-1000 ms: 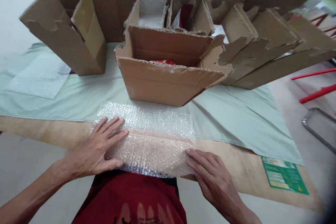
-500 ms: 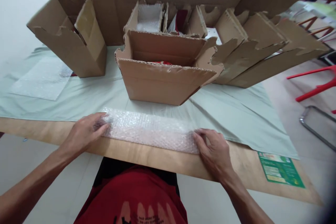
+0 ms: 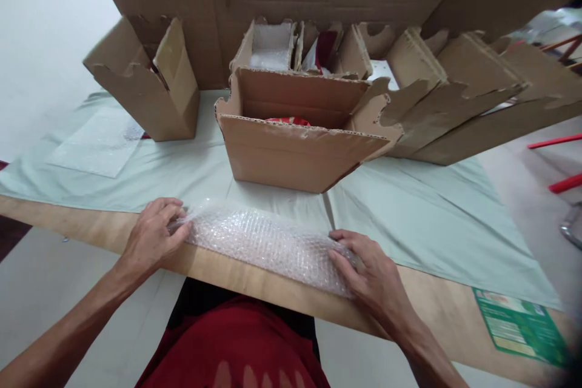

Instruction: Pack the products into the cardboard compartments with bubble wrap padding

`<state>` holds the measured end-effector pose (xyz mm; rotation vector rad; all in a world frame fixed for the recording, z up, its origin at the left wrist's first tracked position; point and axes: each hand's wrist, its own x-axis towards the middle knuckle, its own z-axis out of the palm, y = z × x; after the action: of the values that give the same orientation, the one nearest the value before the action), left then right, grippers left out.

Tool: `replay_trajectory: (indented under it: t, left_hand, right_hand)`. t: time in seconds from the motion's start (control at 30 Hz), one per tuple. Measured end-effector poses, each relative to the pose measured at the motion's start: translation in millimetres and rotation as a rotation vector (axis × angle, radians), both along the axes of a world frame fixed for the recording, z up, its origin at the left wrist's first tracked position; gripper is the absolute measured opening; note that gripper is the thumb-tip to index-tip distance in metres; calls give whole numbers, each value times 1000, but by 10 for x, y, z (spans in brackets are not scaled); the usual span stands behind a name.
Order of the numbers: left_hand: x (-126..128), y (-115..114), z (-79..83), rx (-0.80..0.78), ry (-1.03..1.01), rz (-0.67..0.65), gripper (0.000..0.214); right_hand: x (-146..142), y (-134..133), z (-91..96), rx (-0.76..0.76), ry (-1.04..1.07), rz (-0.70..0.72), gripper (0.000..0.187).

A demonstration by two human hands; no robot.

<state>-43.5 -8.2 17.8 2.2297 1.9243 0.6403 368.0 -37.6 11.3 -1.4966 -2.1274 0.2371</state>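
A long folded strip of clear bubble wrap (image 3: 264, 242) lies along the front edge of the table, in front of an open cardboard box. My left hand (image 3: 159, 227) grips its left end between thumb and fingers. At the other end, my right hand (image 3: 364, 264) is closed on the wrap, thumb on the near side and fingers on the far side. Whether anything lies inside the folds I cannot tell.
Behind the wrap stands an open cardboard box (image 3: 291, 157) with something red inside. Several more cut boxes (image 3: 422, 109) stand behind and right; another box (image 3: 168, 91) is at left. A flat bubble-wrap sheet (image 3: 95, 142) and a green printed sheet (image 3: 518, 324) lie on the table.
The bubble wrap now bulges upward in the middle, and its right end sits nearer the table's front edge. My right hand has closed further round that end. The view has shifted slightly.
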Motion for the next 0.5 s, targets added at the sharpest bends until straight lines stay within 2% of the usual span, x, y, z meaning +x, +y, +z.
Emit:
replay_trajectory:
  t: [0.07,0.17,0.23,0.3,0.37,0.43,0.5]
  left_hand:
    - [6,-44,93,-36,-62,24,21]
    - [-27,-32,305,-108,-130,141,23]
    - [-67,96,454,-113,-133,200,32]
    - [-104,329,563,-104,-101,181,48]
    - [-118,599,599,-73,-35,139,58]
    - [-83,790,553,21,49,132,63]
    - [12,790,446,112,108,81,58]
  right_hand:
    - [4,-124,97,38,41,-25,9]
    - [-36,-313,238,31,97,-40,8]
    - [-148,-420,274,-81,165,-21,29]
    - [-335,-498,235,-252,226,47,53]
    - [-559,-535,138,-401,251,127,63]
    - [-758,-532,34,-459,254,173,64]
    - [-882,-501,-17,-474,272,199,58]
